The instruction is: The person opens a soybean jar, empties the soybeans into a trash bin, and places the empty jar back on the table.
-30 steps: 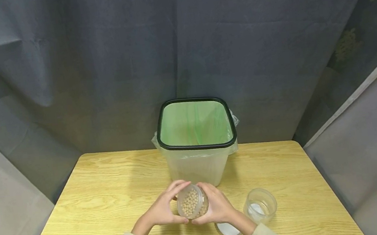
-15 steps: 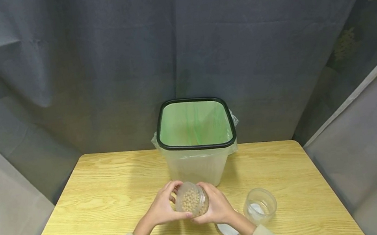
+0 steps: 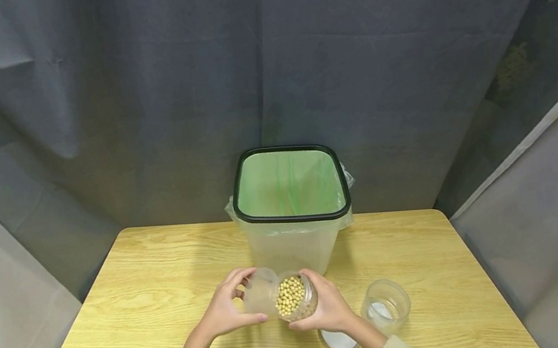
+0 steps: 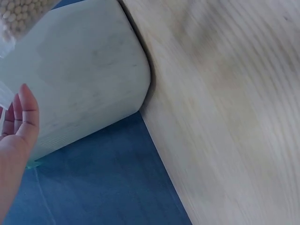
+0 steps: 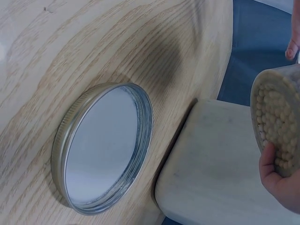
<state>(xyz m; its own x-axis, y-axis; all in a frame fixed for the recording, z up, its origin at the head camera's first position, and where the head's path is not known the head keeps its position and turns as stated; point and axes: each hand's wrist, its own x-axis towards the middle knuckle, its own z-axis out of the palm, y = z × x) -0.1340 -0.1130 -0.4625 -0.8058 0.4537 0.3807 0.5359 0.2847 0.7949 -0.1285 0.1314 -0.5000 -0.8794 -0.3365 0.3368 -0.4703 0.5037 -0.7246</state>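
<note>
In the head view, my right hand (image 3: 328, 305) grips a clear jar (image 3: 310, 299) of round yellow beans (image 3: 290, 295), its mouth turned left and up. My left hand (image 3: 225, 310) holds a thin translucent inner lid (image 3: 258, 292) by its edge, just left of the jar's mouth. The left wrist view shows my left hand (image 4: 18, 122) at the lid's edge (image 4: 5, 96), with the jar's beans (image 4: 21, 16) above. From the right wrist, the fingers of my right hand (image 5: 283, 187) curl round the jar's base, beans (image 5: 279, 117) showing through it.
A bin (image 3: 294, 248) with a black rim and green liner stands behind my hands. An upturned screw lid (image 5: 103, 145) lies on the wooden table (image 3: 156, 290), beneath my right wrist. Right of it stands another clear jar (image 3: 385, 304) with something white inside. Grey curtains hang behind.
My left hand has moved left with the inner lid, off the jar's mouth, so the beans now show uncovered. The right hand and jar have shifted slightly right.
</note>
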